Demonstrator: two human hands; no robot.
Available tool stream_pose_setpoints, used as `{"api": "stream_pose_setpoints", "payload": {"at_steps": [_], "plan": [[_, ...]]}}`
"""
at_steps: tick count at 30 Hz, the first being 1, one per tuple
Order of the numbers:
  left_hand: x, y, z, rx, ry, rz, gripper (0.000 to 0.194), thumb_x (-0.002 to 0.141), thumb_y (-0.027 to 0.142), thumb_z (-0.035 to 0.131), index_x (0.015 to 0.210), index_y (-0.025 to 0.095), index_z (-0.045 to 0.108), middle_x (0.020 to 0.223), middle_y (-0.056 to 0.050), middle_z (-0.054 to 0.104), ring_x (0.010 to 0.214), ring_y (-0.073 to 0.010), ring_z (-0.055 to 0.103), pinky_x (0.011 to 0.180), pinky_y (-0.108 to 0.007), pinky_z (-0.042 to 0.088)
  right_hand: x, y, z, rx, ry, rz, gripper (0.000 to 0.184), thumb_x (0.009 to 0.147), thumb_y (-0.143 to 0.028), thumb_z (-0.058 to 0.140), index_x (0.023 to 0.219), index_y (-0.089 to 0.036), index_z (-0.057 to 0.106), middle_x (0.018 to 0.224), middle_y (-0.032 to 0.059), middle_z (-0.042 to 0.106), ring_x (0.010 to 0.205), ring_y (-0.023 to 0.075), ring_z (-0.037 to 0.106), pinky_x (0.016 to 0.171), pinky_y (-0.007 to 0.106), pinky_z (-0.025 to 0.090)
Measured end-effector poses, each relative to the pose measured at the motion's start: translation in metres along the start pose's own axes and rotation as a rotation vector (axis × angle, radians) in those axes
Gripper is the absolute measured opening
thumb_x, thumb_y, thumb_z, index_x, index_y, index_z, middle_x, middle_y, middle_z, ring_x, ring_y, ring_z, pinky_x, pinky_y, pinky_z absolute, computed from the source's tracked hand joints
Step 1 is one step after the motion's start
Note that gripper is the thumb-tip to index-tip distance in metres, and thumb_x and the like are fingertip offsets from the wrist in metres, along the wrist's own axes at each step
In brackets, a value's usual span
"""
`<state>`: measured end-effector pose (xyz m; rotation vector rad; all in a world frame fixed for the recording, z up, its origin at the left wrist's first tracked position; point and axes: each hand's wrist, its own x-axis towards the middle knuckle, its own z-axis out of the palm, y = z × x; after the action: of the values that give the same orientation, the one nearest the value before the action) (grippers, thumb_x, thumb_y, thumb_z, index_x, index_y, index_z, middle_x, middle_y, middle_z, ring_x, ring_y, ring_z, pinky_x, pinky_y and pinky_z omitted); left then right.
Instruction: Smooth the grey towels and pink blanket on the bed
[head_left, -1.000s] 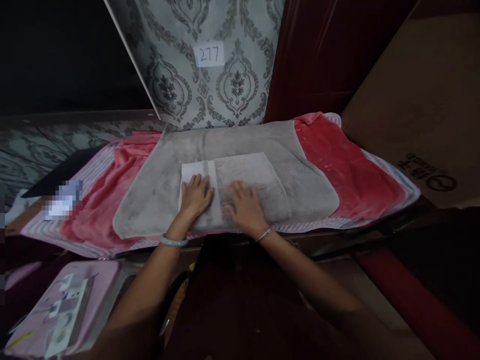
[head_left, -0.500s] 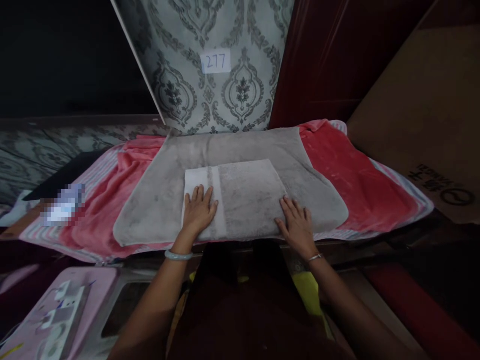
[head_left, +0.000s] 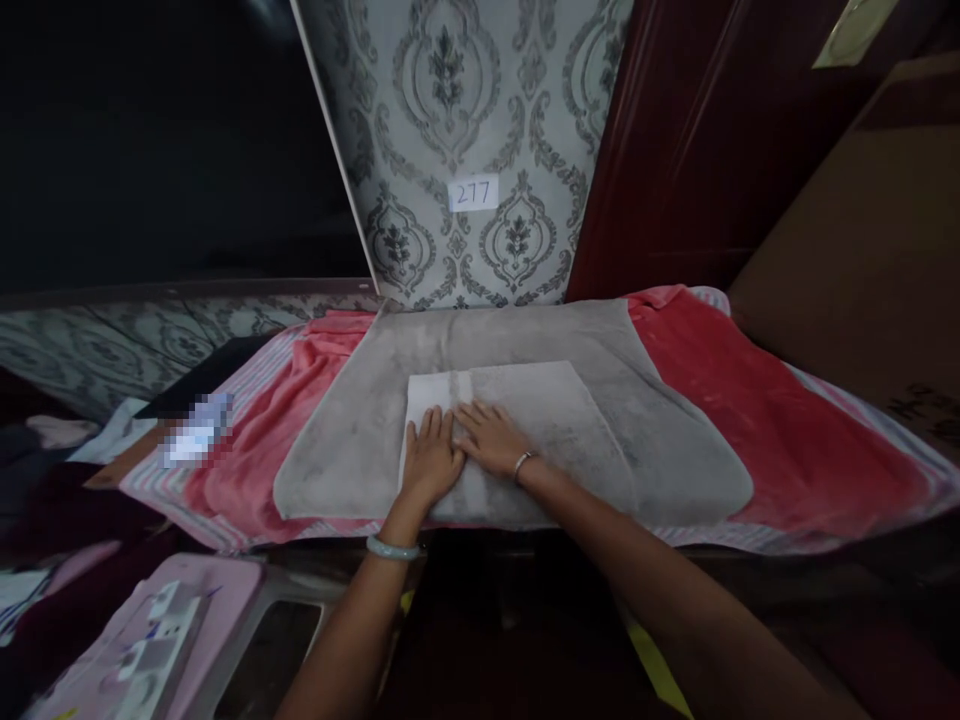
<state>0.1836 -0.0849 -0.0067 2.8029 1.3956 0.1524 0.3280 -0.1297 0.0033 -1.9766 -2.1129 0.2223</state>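
A folded light-grey towel (head_left: 555,410) with a paler band near its left end lies flat in front of me. My left hand (head_left: 433,455) rests on the towel's left part, palm down with fingers stretched, a pale bangle at its wrist. Close beside it, my right hand (head_left: 491,437) lies flat on the pale band, thumb near the left thumb. Neither hand grips anything. Under the towel spreads a larger grey cloth (head_left: 337,440), its rounded corners toward me.
A red blanket (head_left: 780,440) with striped edging covers the surface underneath. A dark screen (head_left: 172,140) stands at back left, a cardboard box (head_left: 862,270) at right. The patterned wall holds a paper marked 277 (head_left: 473,192). A power strip (head_left: 161,650) lies on a pink surface at lower left.
My right hand has moved left from the towel's right edge to beside my left hand. My left hand stays on the towel's left part. The camera view has shifted.
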Motion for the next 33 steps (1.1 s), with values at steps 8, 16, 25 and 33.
{"api": "stream_pose_setpoints", "payload": {"at_steps": [8,16,25,33], "plan": [[0.002,-0.005,-0.002,-0.049,-0.02,0.004,0.065,0.1,0.043,0.038,0.158,0.013,0.038,0.167,-0.016,0.028,0.157,-0.0313,0.022,0.126,-0.057,0.021,-0.046,0.124,-0.017,-0.166,0.046,0.369,0.061,0.104,-0.047,0.037,0.159,-0.021,0.037,0.167,0.0105,0.027,0.155,0.0297,0.022,0.122,0.057,0.024],[0.066,-0.009,-0.025,-0.139,0.08,-0.016,0.055,0.101,0.034,0.036,0.154,0.021,0.044,0.165,-0.013,0.036,0.153,-0.0284,0.031,0.123,-0.058,0.028,0.031,0.063,-0.036,-0.138,0.181,0.237,0.055,0.106,-0.036,0.03,0.156,-0.017,0.042,0.162,0.0145,0.037,0.151,0.0295,0.03,0.12,0.058,0.028],[0.084,-0.016,0.007,0.019,0.033,-0.002,0.061,0.102,0.039,0.029,0.16,0.021,0.036,0.169,-0.011,0.027,0.157,-0.0324,0.019,0.124,-0.064,0.019,0.058,0.095,-0.023,-0.093,0.08,0.283,0.06,0.105,-0.049,0.038,0.157,-0.02,0.041,0.163,0.01,0.037,0.151,0.0304,0.03,0.123,0.051,0.024],[0.086,-0.014,0.001,0.003,0.035,-0.004,0.062,0.101,0.039,0.029,0.16,0.02,0.036,0.168,-0.013,0.028,0.157,-0.0332,0.021,0.123,-0.066,0.02,-0.013,0.185,-0.03,-0.028,0.17,0.526,0.063,0.103,-0.041,0.038,0.159,-0.014,0.035,0.163,0.0167,0.036,0.149,0.0273,0.037,0.119,0.048,0.034]]}}
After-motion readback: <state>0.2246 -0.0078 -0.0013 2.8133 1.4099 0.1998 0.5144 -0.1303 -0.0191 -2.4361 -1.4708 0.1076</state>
